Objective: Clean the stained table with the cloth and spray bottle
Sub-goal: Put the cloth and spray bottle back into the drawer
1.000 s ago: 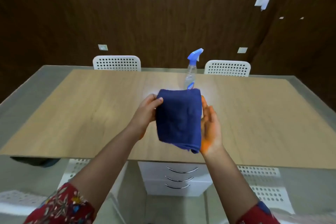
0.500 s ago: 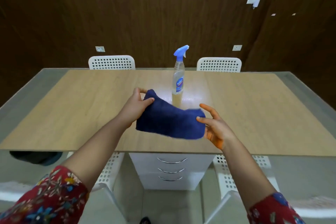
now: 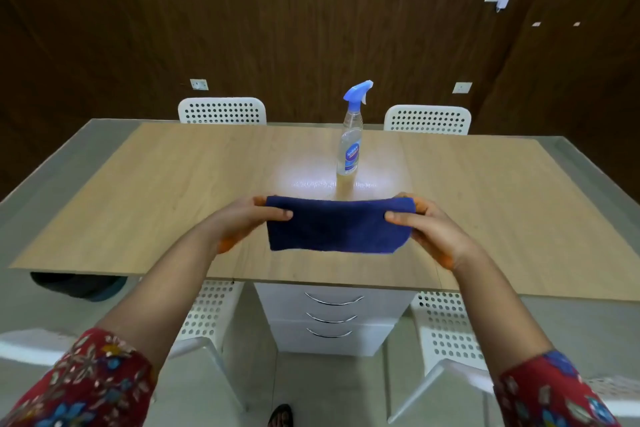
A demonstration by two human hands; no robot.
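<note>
A folded dark blue cloth [image 3: 337,227] is stretched sideways above the near part of the wooden table [image 3: 138,204]. My left hand [image 3: 247,220] pinches its left end with thumb on top. Its right end is pinched by my right hand [image 3: 424,227]. Behind the cloth, a clear spray bottle [image 3: 350,146] with a blue trigger head stands upright at the table's middle, untouched. A pale bright patch [image 3: 311,180] shows on the tabletop around the bottle's base.
Two white perforated chairs [image 3: 222,110] [image 3: 427,120] stand at the far side, against a dark wood wall. Under the near edge sits a white drawer unit [image 3: 332,317] between two more white chairs [image 3: 204,314] [image 3: 446,329]. A dark object [image 3: 76,284] lies on the floor at left.
The cloth went from hanging upright between my hands to lying stretched level and wide. My right hand, open beside it before, now pinches its right end. The bottle has come fully into view.
</note>
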